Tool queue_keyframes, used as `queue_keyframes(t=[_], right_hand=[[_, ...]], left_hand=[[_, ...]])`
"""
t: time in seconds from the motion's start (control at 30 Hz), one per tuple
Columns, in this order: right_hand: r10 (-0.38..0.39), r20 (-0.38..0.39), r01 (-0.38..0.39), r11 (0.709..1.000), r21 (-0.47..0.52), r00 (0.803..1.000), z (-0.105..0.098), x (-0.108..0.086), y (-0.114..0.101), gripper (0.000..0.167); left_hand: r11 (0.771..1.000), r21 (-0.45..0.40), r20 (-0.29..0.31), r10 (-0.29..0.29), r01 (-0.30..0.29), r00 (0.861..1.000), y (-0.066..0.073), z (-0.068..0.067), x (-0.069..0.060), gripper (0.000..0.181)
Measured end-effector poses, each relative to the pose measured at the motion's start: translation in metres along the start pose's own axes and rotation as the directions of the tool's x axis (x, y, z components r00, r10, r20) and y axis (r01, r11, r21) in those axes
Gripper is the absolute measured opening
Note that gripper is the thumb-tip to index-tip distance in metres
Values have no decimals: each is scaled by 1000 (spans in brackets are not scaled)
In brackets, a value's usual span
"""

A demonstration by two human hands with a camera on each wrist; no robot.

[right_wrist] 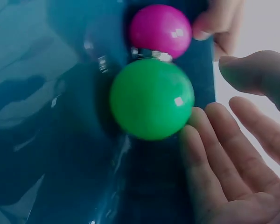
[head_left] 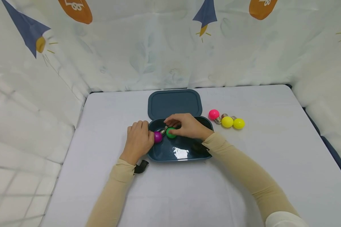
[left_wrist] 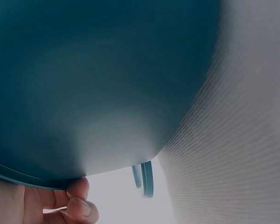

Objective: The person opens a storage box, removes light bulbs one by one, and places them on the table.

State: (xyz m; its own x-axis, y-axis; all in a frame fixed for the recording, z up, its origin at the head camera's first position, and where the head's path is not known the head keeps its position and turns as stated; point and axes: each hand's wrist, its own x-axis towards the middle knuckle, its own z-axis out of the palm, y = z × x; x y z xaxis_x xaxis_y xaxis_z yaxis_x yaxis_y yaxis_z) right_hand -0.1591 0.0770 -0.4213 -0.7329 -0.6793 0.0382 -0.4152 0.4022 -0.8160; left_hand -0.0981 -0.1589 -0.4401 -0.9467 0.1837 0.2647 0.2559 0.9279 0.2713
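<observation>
A dark blue rectangular box (head_left: 162,154) lies uncovered on the table. My left hand (head_left: 138,138) grips its left rim, and the left wrist view shows fingers (left_wrist: 78,205) bent at the rim beside the outer wall. Inside the box, a purple light bulb (head_left: 158,137) lies near the left hand's thumb. Beside it sits a green light bulb (head_left: 170,133), their metal screw bases close together. My right hand (head_left: 188,126) reaches over the box. In the right wrist view its fingertips (right_wrist: 196,116) are at the edge of the green bulb, the thumb standing apart.
Behind the box lies a flat dark blue lid (head_left: 174,103). On the table to the right, a pink bulb (head_left: 214,114) and two yellow ones, the nearer-left yellow bulb (head_left: 227,122) among them, lie grouped. A patterned white cloth (head_left: 173,56) hangs along the table's back edge.
</observation>
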Motion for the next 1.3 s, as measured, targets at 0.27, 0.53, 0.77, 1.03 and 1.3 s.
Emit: queue_keyframes(t=[0.27,0.53,0.77,1.03,1.3], right_hand=[[-2,46,5,999,-54,999,5,1,-1,44],[-13,57,18,996,-89,998,8,1,2,38],[-36,36,41,987,-157,999,12,0,4,34],[26,47,-15,975,-221,999,13,0,3,45],[134,112,-124,988,-95,985,13,0,3,59]], left_hand=[[1000,0,8,-7,7,1000,-2,0,0,17],[1000,-19,11,-7,8,1000,-1,0,0,16],[1000,-9,9,-4,4,1000,-2,1,0,16],[1000,-8,22,-16,16,1000,-1,1,0,17],[1000,-18,19,-12,12,1000,0,0,0,16]])
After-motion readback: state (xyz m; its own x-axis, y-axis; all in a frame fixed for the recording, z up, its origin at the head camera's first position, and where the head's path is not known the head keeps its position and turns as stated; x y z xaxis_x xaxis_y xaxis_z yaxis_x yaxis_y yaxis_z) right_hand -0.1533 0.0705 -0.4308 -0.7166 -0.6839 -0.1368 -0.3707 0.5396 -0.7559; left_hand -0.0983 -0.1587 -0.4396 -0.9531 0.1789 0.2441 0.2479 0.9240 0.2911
